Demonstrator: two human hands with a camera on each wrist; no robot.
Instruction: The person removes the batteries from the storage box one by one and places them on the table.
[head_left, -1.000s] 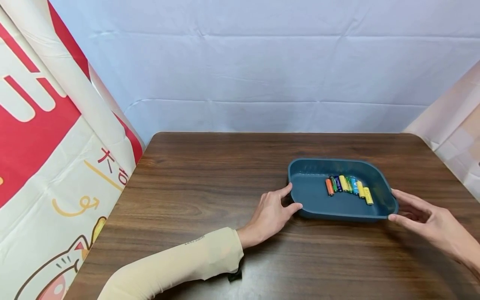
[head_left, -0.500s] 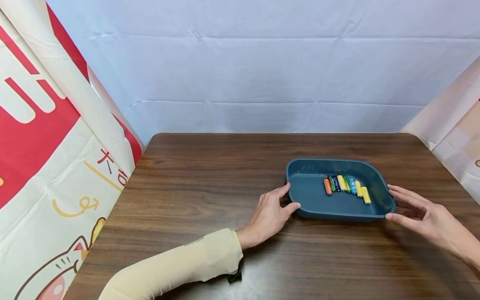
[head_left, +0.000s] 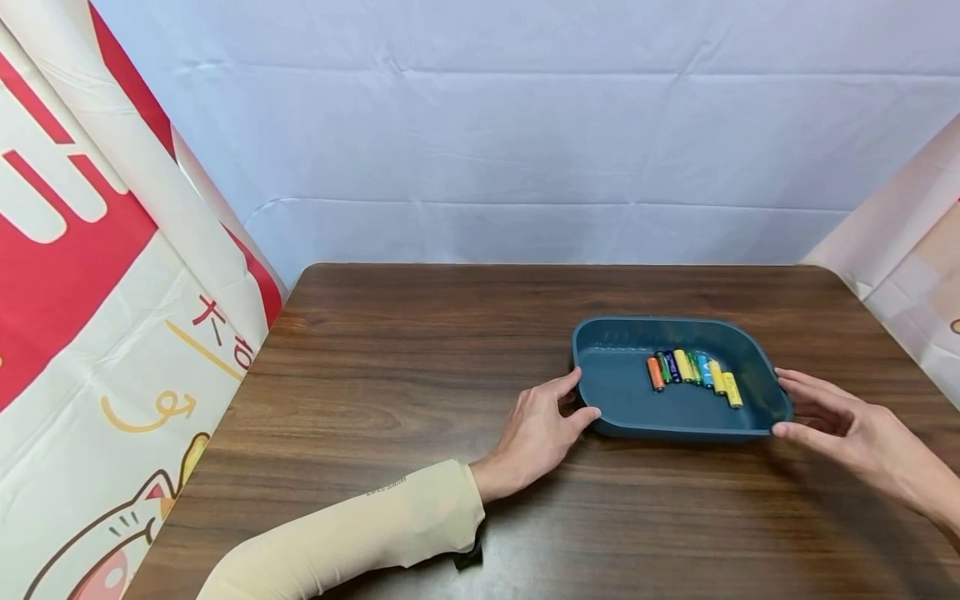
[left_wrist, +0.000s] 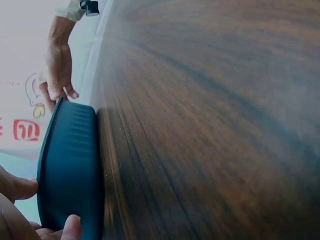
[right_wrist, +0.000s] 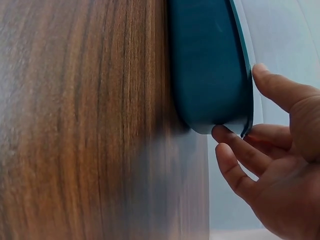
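Observation:
A dark teal plastic tray [head_left: 622, 396] with a raised rim rests on the table, right of centre in the head view. Several batteries [head_left: 682, 365] lie side by side in it, orange, green, dark blue, light blue and yellow. At the tray's left end my left hand [head_left: 536, 429] grips the near corner, thumb on the front rim and fingers along the side. My right hand [head_left: 862, 442] holds the right end the same way, its thumb at the front corner. In the right wrist view, the fingertips [right_wrist: 222, 132] touch the tray's end wall under the rim.
The brown wood-grain table [head_left: 412, 333] extends to the left and in front of the tray. A pale cloth [head_left: 525, 142] hangs behind its back edge. A printed red and white cloth [head_left: 90, 250] hangs at the left.
The tray and both hands shifted very slightly left between the first and second frames. Since then they have stayed practically still, and the batteries keep their places in the tray.

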